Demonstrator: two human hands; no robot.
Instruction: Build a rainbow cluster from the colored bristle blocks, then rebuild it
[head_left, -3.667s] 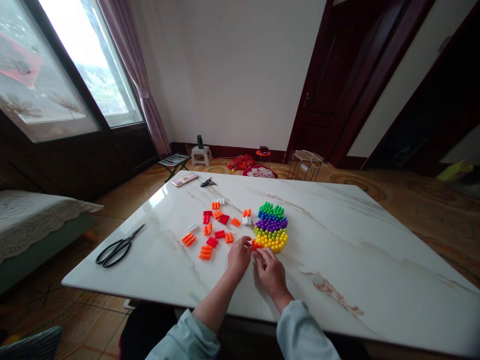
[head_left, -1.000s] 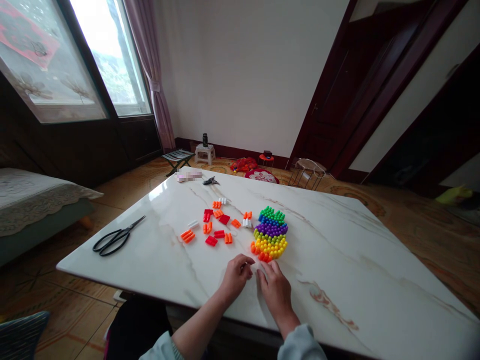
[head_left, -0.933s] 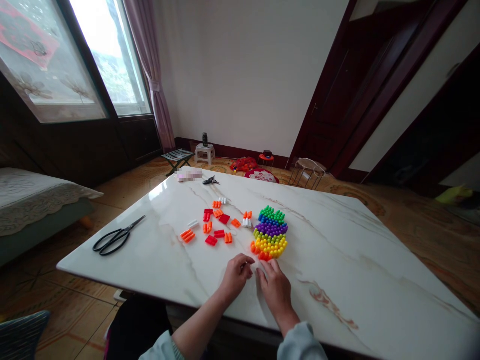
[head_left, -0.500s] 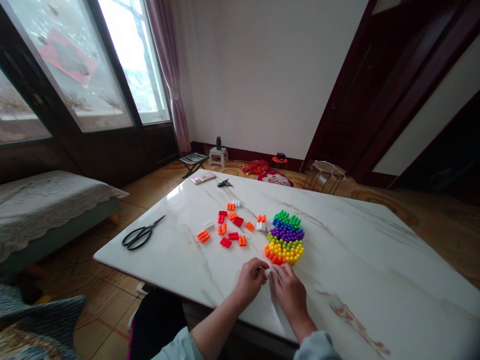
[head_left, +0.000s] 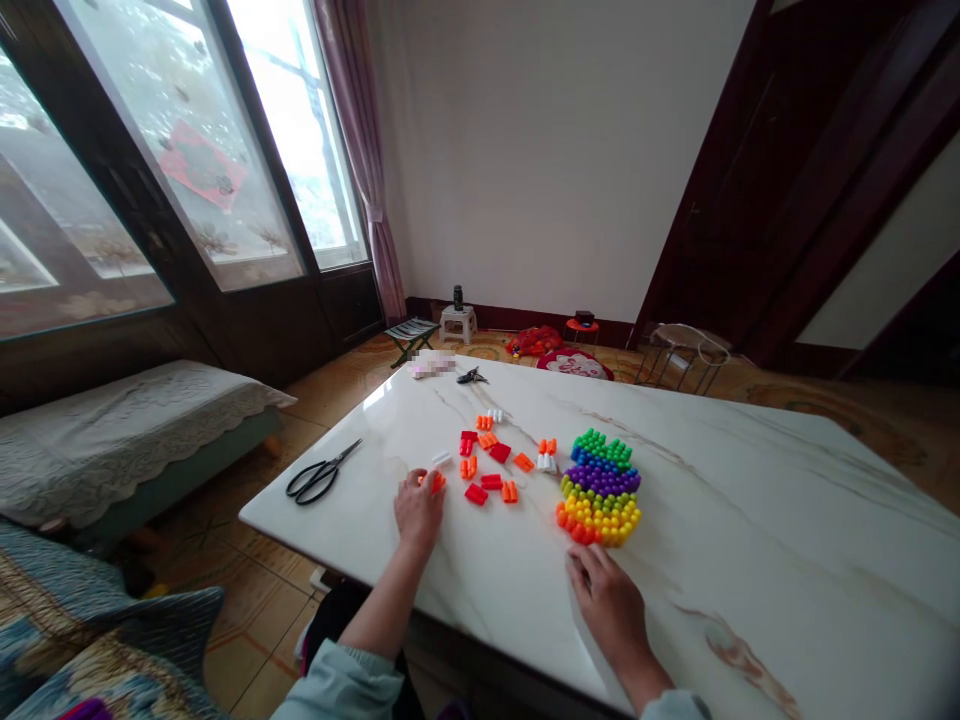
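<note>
My left hand [head_left: 418,512] is at the left of the loose pieces, its fingers closed on a small orange ribbed tube piece [head_left: 438,483] that they partly cover. My right hand [head_left: 609,598] rests on the table just below a block of round beads [head_left: 600,482], banded green, blue, purple, olive, yellow and orange. Its thumb and forefinger are pinched together; what they hold, if anything, is too small to make out. Between the hands lie several red tube pieces [head_left: 475,494], other orange pieces [head_left: 510,492] and a few white pieces [head_left: 547,463].
Black-handled scissors [head_left: 322,475] lie on the marble-look table [head_left: 720,500] at the left. Dark pliers [head_left: 472,376] and a blurred phone-like object [head_left: 429,364] lie near its far edge. A cloth-covered bench [head_left: 135,420] stands to the left, with stools [head_left: 457,322] by the wall.
My left hand has moved left from beside my right hand to the orange piece at the far left. The right hand stays just below the bead block. The view has shifted slightly.
</note>
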